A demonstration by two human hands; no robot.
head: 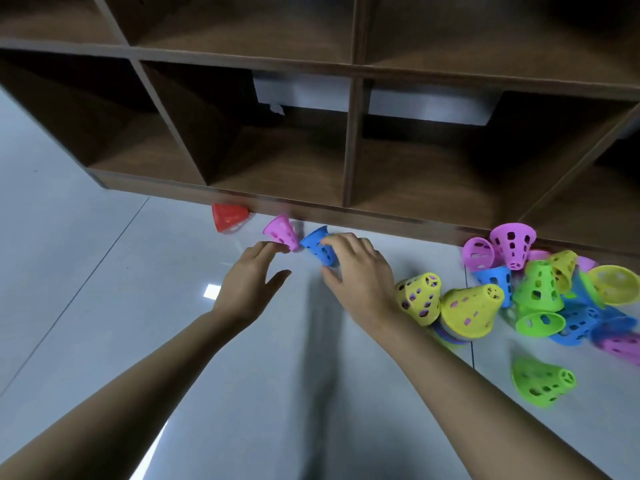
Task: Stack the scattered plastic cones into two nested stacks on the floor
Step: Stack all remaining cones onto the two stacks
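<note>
A blue cone [317, 247] lies on its side on the floor by the shelf base, and my right hand [356, 271] curls its fingers and thumb round it. Just left of it lies a pink cone [281, 232]; the fingertips of my left hand [254, 277] touch its near side, fingers spread. A red cone [229, 217] lies further left against the shelf. To the right, two yellow cones [419, 297] [471, 311] cap short stacks, beside a jumble of pink, blue, green and yellow cones [554, 289]. A green cone [540, 381] lies alone in front.
A dark wooden cubby shelf [349, 143] stands along the back, its base at floor level right behind the cones. The grey tiled floor [104, 306] stretches to the left and toward me.
</note>
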